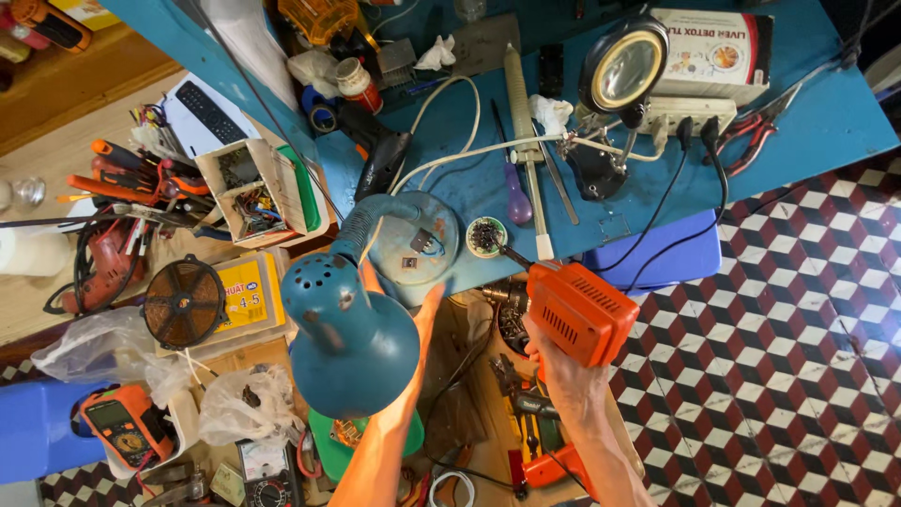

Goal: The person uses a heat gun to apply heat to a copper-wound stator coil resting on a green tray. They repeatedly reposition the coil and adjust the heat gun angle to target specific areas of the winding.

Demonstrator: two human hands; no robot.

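Right hand (560, 361) wraps the grip of an orange soldering gun (574, 310), fingers closed tight around it; the gun's body is boxy with vent slots, and its thin dark tip (511, 253) reaches up to a small round tin (486, 236) sitting at the blue workbench (798, 122) edge. Left hand (424, 314) lies mostly hidden behind a teal lamp shade (349, 329); only an edge of palm and forearm shows, so cannot tell how the fingers stand or what they hold. The shade is dome-shaped, scuffed, with vent holes near its top and a ribbed teal neck curving up to the bench. Just above it sits a clear round dish (418, 246) holding a few small dark components. An open cardboard box (251, 188) at left is crammed with wires and small parts; beside it screwdrivers with orange handles (122, 178) lie in a heap. A yellow box (246, 293) lies under a dark round coil (184, 302). An orange multimeter (127, 424) lies at lower left. On the bench: a magnifier on a stand (624, 70), a white power strip (685, 113) with black plugs, a purple-handled tool (518, 195). Bench edge runs diagonally; checkered floor (798, 357) at right lies open, left side crowded.
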